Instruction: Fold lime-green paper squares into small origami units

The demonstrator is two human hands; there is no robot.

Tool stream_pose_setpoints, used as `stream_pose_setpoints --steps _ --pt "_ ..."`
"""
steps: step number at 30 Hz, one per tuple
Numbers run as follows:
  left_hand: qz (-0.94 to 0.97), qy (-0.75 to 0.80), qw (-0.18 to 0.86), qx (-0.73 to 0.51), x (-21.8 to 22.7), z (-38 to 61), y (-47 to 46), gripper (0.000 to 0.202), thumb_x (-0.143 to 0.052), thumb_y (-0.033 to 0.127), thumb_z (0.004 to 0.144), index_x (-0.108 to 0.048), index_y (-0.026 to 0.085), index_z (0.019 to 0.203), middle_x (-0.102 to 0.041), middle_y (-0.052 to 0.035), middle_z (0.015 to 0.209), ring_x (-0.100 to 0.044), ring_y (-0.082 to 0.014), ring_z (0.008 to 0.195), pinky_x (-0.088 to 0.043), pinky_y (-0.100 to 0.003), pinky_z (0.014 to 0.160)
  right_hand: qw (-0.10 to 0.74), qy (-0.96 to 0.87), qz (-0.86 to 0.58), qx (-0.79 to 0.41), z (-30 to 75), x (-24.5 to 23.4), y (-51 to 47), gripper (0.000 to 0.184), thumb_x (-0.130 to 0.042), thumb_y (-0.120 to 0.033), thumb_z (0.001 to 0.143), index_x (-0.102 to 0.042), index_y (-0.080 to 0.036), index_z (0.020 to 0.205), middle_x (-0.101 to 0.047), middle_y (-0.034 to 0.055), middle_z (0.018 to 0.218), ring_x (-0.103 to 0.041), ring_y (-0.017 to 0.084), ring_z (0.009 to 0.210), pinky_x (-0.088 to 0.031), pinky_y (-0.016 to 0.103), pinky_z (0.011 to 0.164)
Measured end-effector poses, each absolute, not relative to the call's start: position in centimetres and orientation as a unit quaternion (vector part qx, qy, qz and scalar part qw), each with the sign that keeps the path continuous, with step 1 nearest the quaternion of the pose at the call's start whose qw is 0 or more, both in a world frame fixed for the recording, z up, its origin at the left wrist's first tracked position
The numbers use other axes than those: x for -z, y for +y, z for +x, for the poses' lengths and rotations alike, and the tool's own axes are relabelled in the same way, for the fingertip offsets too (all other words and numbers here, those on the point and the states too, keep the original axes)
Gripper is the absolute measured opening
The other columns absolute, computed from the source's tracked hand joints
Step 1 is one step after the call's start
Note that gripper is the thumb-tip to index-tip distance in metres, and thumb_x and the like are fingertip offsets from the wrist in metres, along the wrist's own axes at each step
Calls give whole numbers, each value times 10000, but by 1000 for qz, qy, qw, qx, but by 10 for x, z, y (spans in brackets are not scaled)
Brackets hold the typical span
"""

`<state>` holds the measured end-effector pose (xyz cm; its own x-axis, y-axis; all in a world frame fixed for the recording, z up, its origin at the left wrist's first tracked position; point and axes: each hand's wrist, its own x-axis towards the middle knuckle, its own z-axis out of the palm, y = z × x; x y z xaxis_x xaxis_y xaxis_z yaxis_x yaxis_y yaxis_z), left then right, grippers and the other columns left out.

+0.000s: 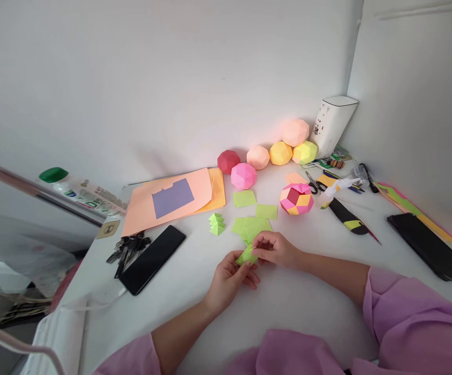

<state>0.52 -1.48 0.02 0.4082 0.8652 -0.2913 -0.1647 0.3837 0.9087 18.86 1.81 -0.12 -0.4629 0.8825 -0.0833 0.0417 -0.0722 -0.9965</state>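
Between my two hands is a small piece of green paper [246, 255]. My left hand [228, 278] pinches it from the lower left, thumb on top. On its right edge, the fingers of my right hand [275, 247] are closed on the same piece. Just beyond my hands lie several loose green paper pieces [252, 228], some overlapping. A little stack of folded green paper units [217, 224] sits to their left. Past my right hand is a faceted ball of pink, yellow and red paper [296, 199] with an opening in its top.
Several faceted paper balls [243, 176] line the wall. Paper sheets [139, 208], keys [130, 247] and a black phone [153, 260] are at left. Scissors [312, 183], a glue bottle [327, 198], a white container [333, 125] and a black case [431, 246] are at right.
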Motion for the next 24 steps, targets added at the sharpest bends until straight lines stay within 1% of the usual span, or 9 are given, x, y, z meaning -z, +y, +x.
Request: stream_pose_setpoints --steps 4,8,10,13,15,24 --pt "430 403 722 -361 1 4 -15 333 -636 384 777 -512 141 967 -635 -37 794 -641 -144 589 -532 -294 541 331 -594 -384 -625 188 -1 19 259 -620 -362 793 -506 -176 932 -588 -23 669 -541 101 548 -446 230 538" --pt "428 413 719 -360 -1 5 -15 327 -647 386 766 -524 137 939 -641 -34 776 -641 -144 581 -533 -292 535 314 -606 -397 -614 188 -3 20 294 -611 -372 799 -524 -178 1001 -542 -47 617 -531 97 525 -436 227 533" --pt "428 413 719 -359 -1 5 -15 325 -647 389 764 -528 138 933 -644 -32 772 -643 -147 584 -533 -293 536 302 -609 -401 -615 189 -3 21 315 -606 -383 802 -535 -175 1027 -552 -44 619 -537 99 520 -438 231 533" --pt "431 411 720 -356 -2 6 -15 322 -644 392 766 -532 137 928 -647 -34 778 -644 -149 587 -532 -292 536 291 -605 -393 -629 189 -3 20 286 -615 -409 788 -556 -161 919 -604 -19 635 -549 103 513 -437 227 505" --pt "433 411 721 -353 -1 5 -15 322 -640 391 769 -534 136 935 -650 -39 792 -646 -150 593 -533 -293 540 293 -598 -389 -636 189 -2 20 278 -628 -417 774 -542 -162 842 -634 -7 641 -554 105 504 -438 223 486" --pt "426 422 717 -356 1 5 -15 338 -652 393 759 -535 133 940 -661 -48 799 -649 -154 609 -539 -290 545 308 -584 -412 -628 187 -1 19 274 -648 -413 754 -535 -164 774 -650 -4 632 -579 112 489 -452 220 460"
